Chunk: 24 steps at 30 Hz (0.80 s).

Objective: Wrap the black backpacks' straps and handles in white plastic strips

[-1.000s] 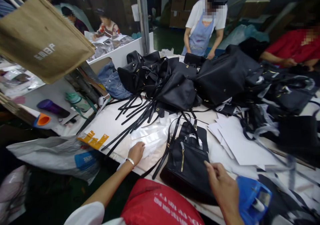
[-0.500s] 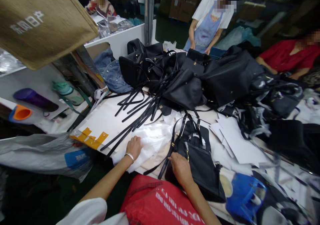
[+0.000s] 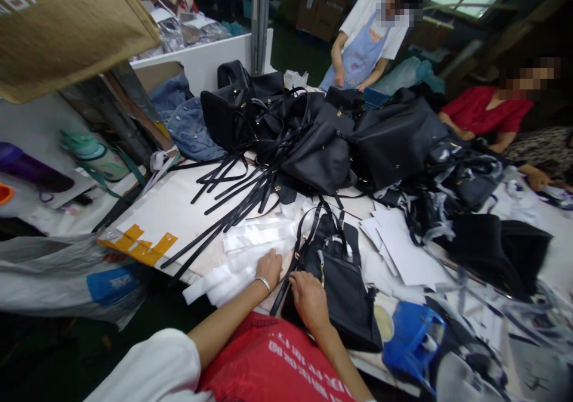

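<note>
Left hand (image 3: 269, 266), fingers spread flat, now presses the white translucent plastic sleeves (image 3: 244, 259) just left of the small black zip-front leather handbag (image 3: 340, 280). Right hand (image 3: 308, 294) has shifted onto the bag's near-left edge, fingers curled, grip unclear. Behind: heaped black bags (image 3: 322, 133); loose straps (image 3: 233, 202) cross the desk (image 3: 170, 208).

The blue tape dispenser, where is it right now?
In the head view, the blue tape dispenser sits at the table's near right edge, right of the black handbag.
</note>
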Each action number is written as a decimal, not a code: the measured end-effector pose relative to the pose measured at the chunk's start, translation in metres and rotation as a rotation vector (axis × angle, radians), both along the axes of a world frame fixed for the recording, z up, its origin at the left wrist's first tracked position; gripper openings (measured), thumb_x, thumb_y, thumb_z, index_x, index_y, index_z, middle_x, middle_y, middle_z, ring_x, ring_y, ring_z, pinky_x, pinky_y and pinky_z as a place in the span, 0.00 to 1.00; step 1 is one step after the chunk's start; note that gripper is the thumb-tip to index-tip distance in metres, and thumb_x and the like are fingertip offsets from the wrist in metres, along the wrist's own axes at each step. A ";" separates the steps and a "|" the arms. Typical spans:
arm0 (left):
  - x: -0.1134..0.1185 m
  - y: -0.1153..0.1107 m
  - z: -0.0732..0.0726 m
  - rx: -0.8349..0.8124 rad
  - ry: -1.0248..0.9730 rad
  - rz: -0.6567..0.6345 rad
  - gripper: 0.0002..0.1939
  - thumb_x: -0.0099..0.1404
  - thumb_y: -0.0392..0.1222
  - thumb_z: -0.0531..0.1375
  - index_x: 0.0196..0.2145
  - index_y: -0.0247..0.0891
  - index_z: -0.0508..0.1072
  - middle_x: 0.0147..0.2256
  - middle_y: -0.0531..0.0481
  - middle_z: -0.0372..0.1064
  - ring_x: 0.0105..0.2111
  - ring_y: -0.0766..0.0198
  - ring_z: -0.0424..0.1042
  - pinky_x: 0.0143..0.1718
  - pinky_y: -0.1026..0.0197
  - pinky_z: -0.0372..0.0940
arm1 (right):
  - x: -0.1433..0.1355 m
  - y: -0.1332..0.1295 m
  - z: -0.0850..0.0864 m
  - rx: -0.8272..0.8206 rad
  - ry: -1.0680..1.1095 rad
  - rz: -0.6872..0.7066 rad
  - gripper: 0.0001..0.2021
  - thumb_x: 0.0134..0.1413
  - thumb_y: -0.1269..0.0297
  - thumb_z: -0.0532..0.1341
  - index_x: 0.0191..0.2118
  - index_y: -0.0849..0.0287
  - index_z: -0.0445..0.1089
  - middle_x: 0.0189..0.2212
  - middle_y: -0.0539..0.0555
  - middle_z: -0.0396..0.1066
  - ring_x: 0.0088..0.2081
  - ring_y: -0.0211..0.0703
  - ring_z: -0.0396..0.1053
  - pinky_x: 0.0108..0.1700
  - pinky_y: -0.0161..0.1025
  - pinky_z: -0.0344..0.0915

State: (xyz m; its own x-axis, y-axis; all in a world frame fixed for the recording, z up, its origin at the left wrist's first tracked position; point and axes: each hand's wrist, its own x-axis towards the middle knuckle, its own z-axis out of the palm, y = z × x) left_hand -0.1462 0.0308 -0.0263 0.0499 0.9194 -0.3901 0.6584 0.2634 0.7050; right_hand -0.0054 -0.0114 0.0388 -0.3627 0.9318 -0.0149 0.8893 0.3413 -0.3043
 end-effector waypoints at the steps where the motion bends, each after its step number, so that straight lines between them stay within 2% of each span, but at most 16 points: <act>1: -0.001 0.002 0.000 -0.004 -0.038 0.013 0.08 0.55 0.33 0.61 0.34 0.35 0.66 0.45 0.38 0.63 0.49 0.49 0.64 0.51 0.48 0.55 | 0.001 -0.001 0.001 0.005 0.007 -0.002 0.10 0.64 0.65 0.49 0.39 0.57 0.67 0.31 0.53 0.69 0.36 0.43 0.65 0.40 0.38 0.55; 4: -0.009 0.008 0.003 -0.055 -0.203 0.083 0.05 0.58 0.38 0.58 0.31 0.36 0.64 0.39 0.41 0.68 0.43 0.53 0.69 0.46 0.52 0.61 | 0.003 -0.002 0.003 0.009 0.029 -0.006 0.10 0.64 0.65 0.49 0.38 0.57 0.67 0.30 0.53 0.69 0.36 0.43 0.65 0.39 0.38 0.55; 8: -0.033 0.017 0.010 -0.167 -0.464 0.184 0.11 0.64 0.48 0.51 0.34 0.36 0.62 0.32 0.45 0.72 0.33 0.61 0.74 0.35 0.59 0.67 | 0.005 -0.002 0.003 0.018 0.066 -0.026 0.11 0.64 0.63 0.50 0.35 0.57 0.67 0.30 0.52 0.69 0.35 0.43 0.65 0.38 0.38 0.55; 12: -0.068 0.020 0.015 -0.252 -0.600 0.287 0.15 0.59 0.52 0.56 0.33 0.36 0.62 0.29 0.45 0.72 0.30 0.61 0.75 0.30 0.61 0.67 | 0.006 -0.001 0.004 0.025 0.085 -0.086 0.14 0.64 0.59 0.49 0.30 0.57 0.65 0.26 0.52 0.68 0.32 0.43 0.65 0.36 0.37 0.54; 15: -0.088 0.018 0.015 -0.299 -0.632 0.322 0.17 0.56 0.52 0.59 0.31 0.36 0.63 0.25 0.48 0.71 0.23 0.65 0.73 0.24 0.64 0.64 | 0.003 0.004 0.010 -0.040 0.170 -0.210 0.17 0.63 0.55 0.49 0.28 0.57 0.65 0.24 0.52 0.68 0.29 0.41 0.66 0.32 0.34 0.55; 17: -0.096 0.016 0.015 -0.322 -0.636 0.312 0.16 0.54 0.52 0.60 0.29 0.36 0.63 0.23 0.50 0.70 0.18 0.69 0.68 0.19 0.66 0.59 | -0.002 0.008 0.016 -0.137 0.276 -0.289 0.19 0.62 0.51 0.49 0.27 0.57 0.64 0.22 0.50 0.68 0.26 0.39 0.66 0.29 0.33 0.55; 20: -0.101 0.011 0.016 -0.347 -0.631 0.261 0.14 0.52 0.48 0.62 0.26 0.35 0.64 0.19 0.53 0.68 0.14 0.72 0.62 0.18 0.67 0.55 | -0.020 0.013 0.017 -0.395 0.519 -0.296 0.22 0.61 0.48 0.47 0.24 0.57 0.63 0.18 0.49 0.68 0.22 0.37 0.66 0.27 0.32 0.58; 22: -0.104 0.009 0.017 -0.364 -0.634 0.213 0.13 0.50 0.46 0.63 0.24 0.35 0.66 0.18 0.54 0.68 0.15 0.71 0.63 0.19 0.67 0.55 | -0.035 0.013 0.009 -0.612 0.684 -0.295 0.23 0.61 0.47 0.46 0.25 0.58 0.63 0.18 0.48 0.68 0.19 0.36 0.66 0.24 0.32 0.60; 24: -0.106 0.006 0.018 -0.379 -0.643 0.170 0.12 0.48 0.45 0.64 0.23 0.34 0.67 0.17 0.55 0.67 0.16 0.70 0.63 0.20 0.66 0.55 | -0.051 0.012 -0.005 -0.767 0.790 -0.334 0.20 0.59 0.46 0.49 0.31 0.58 0.63 0.20 0.48 0.69 0.18 0.36 0.66 0.20 0.31 0.61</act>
State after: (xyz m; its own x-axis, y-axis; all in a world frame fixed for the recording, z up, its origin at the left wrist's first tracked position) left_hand -0.2524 0.0366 -0.0081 0.2430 0.7440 -0.6225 0.0781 0.6246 0.7770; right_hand -0.0562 0.0001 0.0334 -0.2601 0.8271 -0.4983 0.3693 -0.3917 -0.8427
